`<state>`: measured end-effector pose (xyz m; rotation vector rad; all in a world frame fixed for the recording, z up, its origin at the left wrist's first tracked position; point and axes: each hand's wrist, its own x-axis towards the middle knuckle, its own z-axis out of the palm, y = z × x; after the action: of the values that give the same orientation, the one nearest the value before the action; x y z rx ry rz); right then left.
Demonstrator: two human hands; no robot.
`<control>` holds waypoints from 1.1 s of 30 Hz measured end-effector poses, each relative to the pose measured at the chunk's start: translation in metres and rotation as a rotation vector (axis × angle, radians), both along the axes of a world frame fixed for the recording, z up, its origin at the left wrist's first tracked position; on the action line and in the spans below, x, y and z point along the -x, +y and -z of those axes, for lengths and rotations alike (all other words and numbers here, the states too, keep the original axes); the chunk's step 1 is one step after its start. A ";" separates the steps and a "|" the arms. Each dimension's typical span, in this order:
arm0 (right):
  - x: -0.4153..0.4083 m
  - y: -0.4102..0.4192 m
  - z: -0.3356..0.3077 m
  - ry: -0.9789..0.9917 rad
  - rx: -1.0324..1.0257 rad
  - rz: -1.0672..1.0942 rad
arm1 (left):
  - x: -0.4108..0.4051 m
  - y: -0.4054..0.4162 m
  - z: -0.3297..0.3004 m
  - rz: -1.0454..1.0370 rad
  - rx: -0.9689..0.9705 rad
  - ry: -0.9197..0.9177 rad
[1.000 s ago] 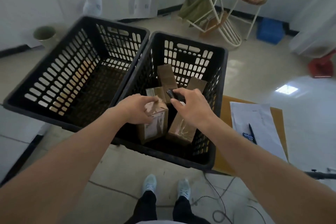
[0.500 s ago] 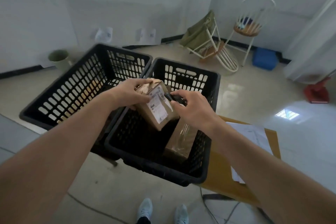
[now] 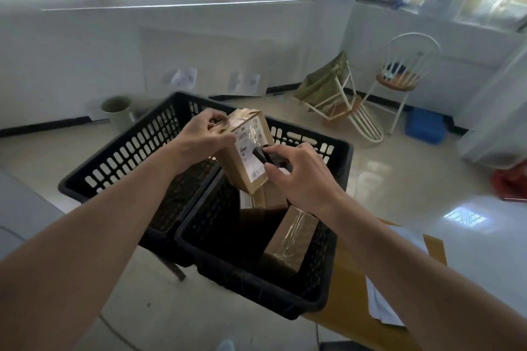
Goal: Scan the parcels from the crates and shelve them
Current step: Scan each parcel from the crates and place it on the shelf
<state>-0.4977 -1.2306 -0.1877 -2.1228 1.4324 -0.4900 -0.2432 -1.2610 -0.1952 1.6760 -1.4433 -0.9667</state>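
My left hand (image 3: 204, 138) grips a brown cardboard parcel (image 3: 241, 162) by its top end and holds it tilted above the two black crates. Its white shipping label (image 3: 251, 148) faces me. My right hand (image 3: 299, 177) holds a small black scanner (image 3: 263, 156) whose tip is against the label. The right crate (image 3: 256, 291) holds a few more brown parcels, one (image 3: 289, 239) leaning on its right wall. The inside of the left crate (image 3: 122, 151) is mostly hidden behind my left arm.
A wooden board (image 3: 353, 313) with white papers (image 3: 382, 308) lies right of the crates. Against the far wall are a green bin (image 3: 117, 111), a tipped white chair (image 3: 342, 100), an upright chair (image 3: 399, 77), a blue box (image 3: 425, 125) and a red object (image 3: 510, 182).
My left hand has lifted the parcel out of the right crate and turned its label up. My right hand has followed with the scanner. My view has tilted up toward the wall.
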 end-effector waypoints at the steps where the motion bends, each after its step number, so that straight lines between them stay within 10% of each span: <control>1: 0.000 0.001 -0.003 -0.004 0.006 -0.002 | 0.000 0.000 -0.002 -0.017 0.035 0.005; 33: 0.012 0.001 -0.048 0.289 0.068 -0.151 | -0.027 -0.034 -0.023 0.154 0.406 -0.181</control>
<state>-0.5100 -1.2293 -0.1394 -2.4114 1.4069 -0.1824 -0.2165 -1.2950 -0.1719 1.3936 -1.7731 -0.5583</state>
